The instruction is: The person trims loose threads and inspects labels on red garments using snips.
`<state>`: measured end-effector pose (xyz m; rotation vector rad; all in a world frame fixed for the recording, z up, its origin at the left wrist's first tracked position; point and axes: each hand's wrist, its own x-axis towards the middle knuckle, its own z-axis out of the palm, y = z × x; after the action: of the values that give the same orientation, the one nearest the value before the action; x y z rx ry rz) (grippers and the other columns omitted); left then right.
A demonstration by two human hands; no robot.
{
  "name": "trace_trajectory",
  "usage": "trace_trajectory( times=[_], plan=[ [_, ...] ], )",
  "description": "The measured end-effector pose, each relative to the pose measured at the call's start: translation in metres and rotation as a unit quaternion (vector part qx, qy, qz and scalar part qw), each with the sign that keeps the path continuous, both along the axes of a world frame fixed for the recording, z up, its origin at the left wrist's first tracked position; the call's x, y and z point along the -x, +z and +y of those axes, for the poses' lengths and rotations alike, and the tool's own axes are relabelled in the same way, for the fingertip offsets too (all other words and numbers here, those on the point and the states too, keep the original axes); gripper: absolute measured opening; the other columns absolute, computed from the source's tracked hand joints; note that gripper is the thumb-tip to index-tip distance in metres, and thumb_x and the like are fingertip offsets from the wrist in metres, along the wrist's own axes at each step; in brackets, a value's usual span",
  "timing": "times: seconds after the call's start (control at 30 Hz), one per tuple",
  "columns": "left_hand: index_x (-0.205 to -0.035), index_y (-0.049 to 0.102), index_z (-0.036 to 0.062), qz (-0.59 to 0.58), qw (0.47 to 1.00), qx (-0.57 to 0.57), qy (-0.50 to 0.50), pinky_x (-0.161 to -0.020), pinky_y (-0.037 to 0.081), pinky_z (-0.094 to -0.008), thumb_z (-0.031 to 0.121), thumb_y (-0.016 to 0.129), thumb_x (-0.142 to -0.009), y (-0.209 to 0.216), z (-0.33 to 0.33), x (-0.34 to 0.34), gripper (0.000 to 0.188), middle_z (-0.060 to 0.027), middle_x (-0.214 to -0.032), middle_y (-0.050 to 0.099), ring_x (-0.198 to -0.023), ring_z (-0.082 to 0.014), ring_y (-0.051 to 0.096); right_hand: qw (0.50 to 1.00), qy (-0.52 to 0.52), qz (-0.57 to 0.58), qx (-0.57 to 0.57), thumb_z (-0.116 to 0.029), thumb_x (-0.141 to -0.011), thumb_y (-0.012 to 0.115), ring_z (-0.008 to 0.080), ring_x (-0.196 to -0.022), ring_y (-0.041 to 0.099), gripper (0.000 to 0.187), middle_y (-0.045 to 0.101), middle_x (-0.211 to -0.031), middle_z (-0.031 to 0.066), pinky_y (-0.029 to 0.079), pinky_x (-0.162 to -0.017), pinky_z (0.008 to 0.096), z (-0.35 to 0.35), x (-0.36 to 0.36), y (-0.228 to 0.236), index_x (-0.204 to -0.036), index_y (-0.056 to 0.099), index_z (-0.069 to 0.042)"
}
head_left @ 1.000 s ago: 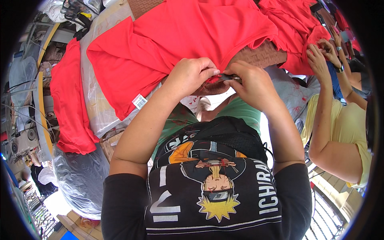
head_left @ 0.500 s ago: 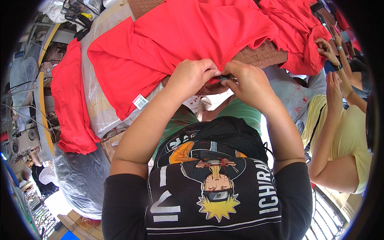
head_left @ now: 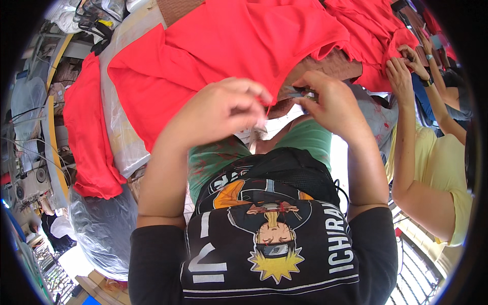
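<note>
A large red garment (head_left: 229,46) is spread over the work surface in front of me, its near edge hanging by my hands. My right hand (head_left: 328,99) is closed around small thread snips (head_left: 300,92), whose blades point left toward the garment's edge. My left hand (head_left: 223,112) hovers over the near part of the garment, blurred by motion. Its fingers are apart and half curled, with no clear object between them. A short red thread hangs near its fingertips, and I cannot tell whether they touch it.
More red cloth (head_left: 89,132) hangs at the left beside a plastic-wrapped bundle (head_left: 104,226). A brown textured board (head_left: 325,71) shows under the garment. At the right, a person in yellow (head_left: 424,173) sits close by, hands on another red garment (head_left: 376,38).
My hands have parted: the left has pulled back left and down from the garment's edge, while the right has shifted slightly right with the snips. The neighbour's hand has reached forward to red cloth.
</note>
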<state>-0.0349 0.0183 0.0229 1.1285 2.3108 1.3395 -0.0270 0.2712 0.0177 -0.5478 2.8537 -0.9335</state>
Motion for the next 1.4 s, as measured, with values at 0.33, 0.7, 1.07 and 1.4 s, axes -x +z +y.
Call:
trace_trajectory(
  times=[0.33,0.7,1.07,1.4],
  plan=[
    [-0.091,0.067,0.0048,0.058,0.993,0.085,0.056,-0.08,0.047,-0.0366,0.014,0.066,-0.083,0.015,-0.005,-0.014,0.013,-0.0067,-0.098,0.065,-0.089,-0.0256,0.06,0.997,-0.022,-0.015,0.078,-0.017,-0.076,0.072,0.0328,-0.083,0.065,0.029,0.067,-0.091,0.0159,0.05,-0.072,0.0392,-0.002,0.003,0.001,-0.101,0.065,-0.004],
    [-0.089,0.067,0.0041,0.175,0.951,0.122,0.224,-0.072,0.051,-0.0346,0.014,0.072,-0.077,-0.051,0.031,-0.02,0.017,-0.0077,-0.093,0.065,-0.085,-0.0252,0.063,0.996,-0.031,-0.072,0.036,-0.023,-0.079,0.075,0.0236,-0.068,0.06,0.034,0.065,-0.081,0.0146,0.047,-0.066,0.0334,-0.002,0.001,-0.01,-0.1,0.062,0.0],
    [-0.095,0.069,0.0019,0.003,0.965,0.069,0.254,-0.065,0.051,-0.0286,0.013,0.067,-0.086,-0.044,0.028,-0.015,0.015,-0.0128,-0.085,0.07,-0.072,-0.019,0.067,0.993,0.058,0.007,0.1,-0.012,-0.079,0.067,0.036,-0.081,0.062,0.018,0.062,-0.09,0.0124,0.049,-0.07,0.0424,-0.008,-0.004,-0.009,-0.094,0.06,-0.004],
    [-0.098,0.069,0.002,-0.07,0.955,0.072,0.279,-0.064,0.05,-0.026,0.014,0.068,-0.086,-0.041,0.033,-0.014,0.018,-0.0103,-0.083,0.07,-0.07,-0.0118,0.066,0.997,0.049,0.033,0.043,-0.013,-0.078,0.066,0.0357,-0.079,0.061,0.015,0.061,-0.087,0.0117,0.046,-0.066,0.0454,-0.016,-0.003,-0.017,-0.089,0.06,-0.004]
  ],
)
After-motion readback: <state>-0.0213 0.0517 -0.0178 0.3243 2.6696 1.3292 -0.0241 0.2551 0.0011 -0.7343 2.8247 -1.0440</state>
